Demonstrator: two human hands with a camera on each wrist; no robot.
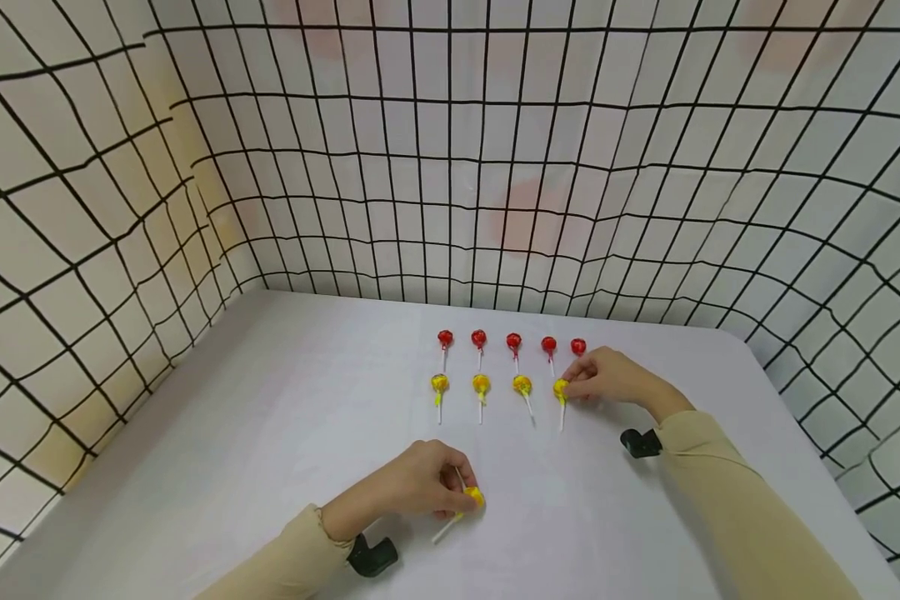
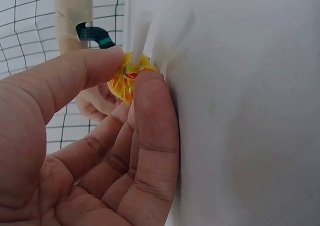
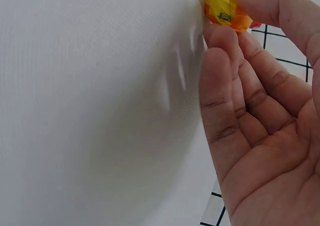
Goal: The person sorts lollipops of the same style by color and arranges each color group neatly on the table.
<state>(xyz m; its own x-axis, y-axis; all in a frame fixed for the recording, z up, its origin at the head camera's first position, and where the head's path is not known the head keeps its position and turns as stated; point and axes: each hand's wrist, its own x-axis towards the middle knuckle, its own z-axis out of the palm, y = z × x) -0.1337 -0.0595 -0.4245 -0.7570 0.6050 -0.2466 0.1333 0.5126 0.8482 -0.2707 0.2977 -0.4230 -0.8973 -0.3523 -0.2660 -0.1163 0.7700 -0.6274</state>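
Note:
My left hand (image 1: 427,479) pinches a yellow-wrapped lollipop (image 1: 475,497) by its candy head, low over the near part of the table; its white stick slants toward me. In the left wrist view, thumb and fingers hold that yellow lollipop (image 2: 122,85) close to the white surface. Farther off to the right, my right hand (image 1: 607,377) pinches the head of another yellow lollipop (image 1: 561,389), at the right end of a yellow row. The right wrist view has this lollipop (image 3: 225,8) between thumb and fingertips, its stick mostly out of sight.
Three yellow lollipops (image 1: 482,384) lie left of my right hand, sticks toward me. Behind them runs a row of several red lollipops (image 1: 479,337); my right hand partly hides the rightmost. A black wire grid (image 1: 450,200) stands around the white table (image 1: 270,400).

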